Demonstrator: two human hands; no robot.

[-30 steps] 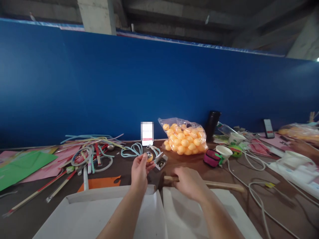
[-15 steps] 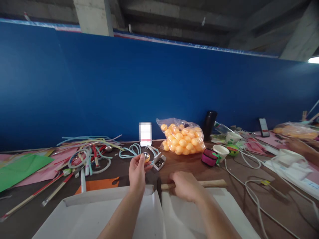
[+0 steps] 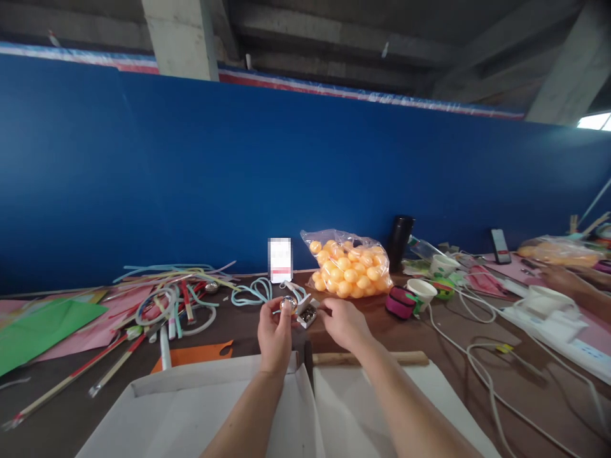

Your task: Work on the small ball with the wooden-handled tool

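Observation:
My left hand (image 3: 275, 331) is closed around a shiny round silver metal piece (image 3: 287, 303), held up between thumb and fingers. Right beside it sits a small white open box (image 3: 308, 323) with small dark metal bits in it, too small to name. My right hand (image 3: 344, 323) is at the box's right edge, fingers bent together; what they pinch, if anything, is hidden. Below my right wrist lies a hammer with a wooden handle (image 3: 405, 359) and a dark head (image 3: 308, 360), across the top edges of white paper or card trays (image 3: 214, 407).
A clear bag of orange balls (image 3: 351, 273) stands behind, near a lit phone (image 3: 280, 261) and a black bottle (image 3: 400, 243). Coloured tubes (image 3: 176, 299) and paper (image 3: 48, 331) lie left. Right are a purple pouch (image 3: 400, 303), paper cup (image 3: 421, 291), cables (image 3: 482, 375) and another person's hand (image 3: 563, 283).
My right hand has left the hammer handle and moved forward to the small box's right side. My left hand has shifted slightly right, still holding the silver piece.

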